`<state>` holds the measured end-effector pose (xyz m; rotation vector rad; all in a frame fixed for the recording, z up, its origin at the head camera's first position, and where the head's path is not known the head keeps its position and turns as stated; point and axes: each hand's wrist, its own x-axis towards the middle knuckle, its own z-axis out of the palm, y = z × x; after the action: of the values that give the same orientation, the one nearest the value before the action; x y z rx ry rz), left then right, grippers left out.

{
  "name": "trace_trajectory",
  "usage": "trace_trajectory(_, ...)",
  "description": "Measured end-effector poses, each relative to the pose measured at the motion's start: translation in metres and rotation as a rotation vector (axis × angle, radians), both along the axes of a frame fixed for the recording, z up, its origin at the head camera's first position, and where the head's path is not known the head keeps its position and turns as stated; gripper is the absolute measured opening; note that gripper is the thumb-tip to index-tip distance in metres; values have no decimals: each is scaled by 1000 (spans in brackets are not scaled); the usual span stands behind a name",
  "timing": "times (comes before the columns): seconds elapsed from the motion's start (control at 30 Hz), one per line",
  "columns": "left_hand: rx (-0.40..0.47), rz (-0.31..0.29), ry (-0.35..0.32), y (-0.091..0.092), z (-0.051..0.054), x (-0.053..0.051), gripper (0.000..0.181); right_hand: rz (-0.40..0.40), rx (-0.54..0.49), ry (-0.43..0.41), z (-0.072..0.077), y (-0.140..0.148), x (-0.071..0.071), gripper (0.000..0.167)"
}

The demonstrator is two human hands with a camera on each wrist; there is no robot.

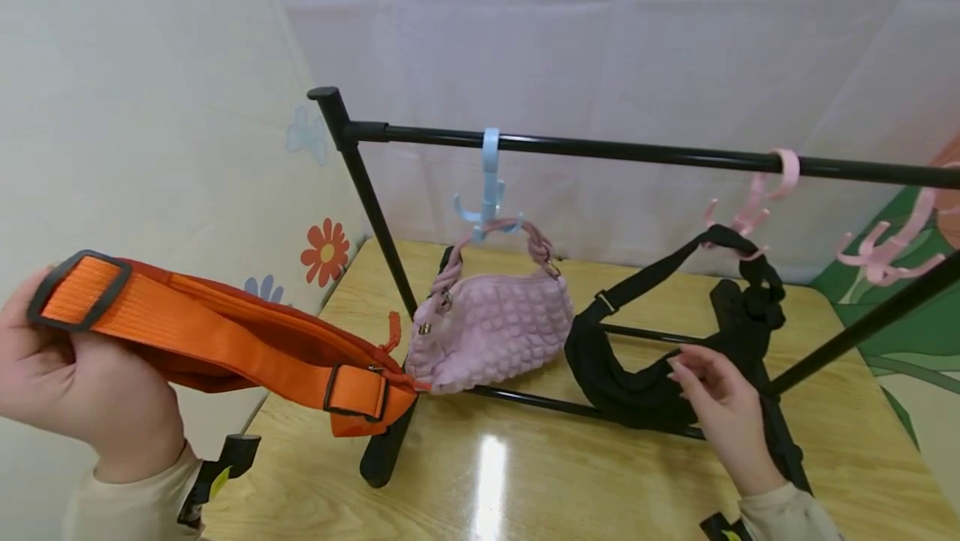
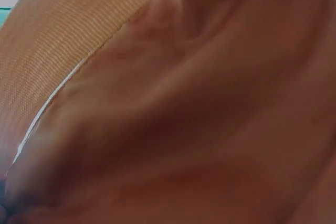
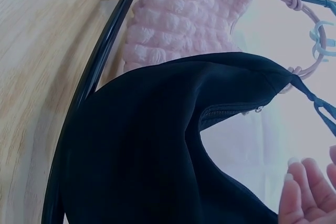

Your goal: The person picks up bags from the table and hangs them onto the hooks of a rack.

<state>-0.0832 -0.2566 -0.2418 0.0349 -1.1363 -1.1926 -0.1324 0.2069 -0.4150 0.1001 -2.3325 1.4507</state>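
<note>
At the left of the head view, my left hand (image 1: pixel 112 399) grips an orange bag (image 1: pixel 225 341) near the dark buckle of its webbing strap, holding it up off the table. Orange fabric (image 2: pixel 173 108) fills the left wrist view. My right hand (image 1: pixel 723 412) is in front of a black crescent-shaped bag (image 1: pixel 607 374), fingers loosely bent and holding nothing; whether it touches the bag is unclear. By its strap the black bag hangs on a pink hook (image 1: pixel 750 207). A pink quilted handbag (image 1: pixel 502 324) hangs by its twisted handle on a light blue hook (image 1: pixel 491 182).
A black rack (image 1: pixel 637 151) stands on the wooden table (image 1: pixel 570 474), its top bar carrying the hooks. Another pink hook (image 1: pixel 885 253) is at the right. White cloth (image 1: pixel 562 49) hangs behind. The orange bag's tip reaches close to the pink handbag.
</note>
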Motion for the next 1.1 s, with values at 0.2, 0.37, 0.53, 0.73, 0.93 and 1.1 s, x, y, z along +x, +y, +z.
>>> trace_trajectory(0.2, -42, 10, 14, 9, 3, -7, 12, -2, 11, -11, 1, 0, -1, 23)
trace_trajectory(0.37, -17, -10, 8, 24, -1, -12, 9, 26, 12, 10, 3, -3, 0, 22)
trace_trajectory(0.53, -33, -18, -62, 36, -10, -17, 11, 89, -10, 39, 9, -9, 3, 22)
trace_trajectory(0.73, -88, -37, -154, 50, -22, -21, 15, 131, -9, 59, 14, -15, 6, 24)
trace_trajectory(0.93, -119, -56, -189, 60, -30, -21, 16, 174, -37, 62, 15, -20, 8, 24)
trace_trajectory(1.1, -142, -88, -194, 69, -33, -21, 17, 210, -60, 62, 17, -24, 11, 24)
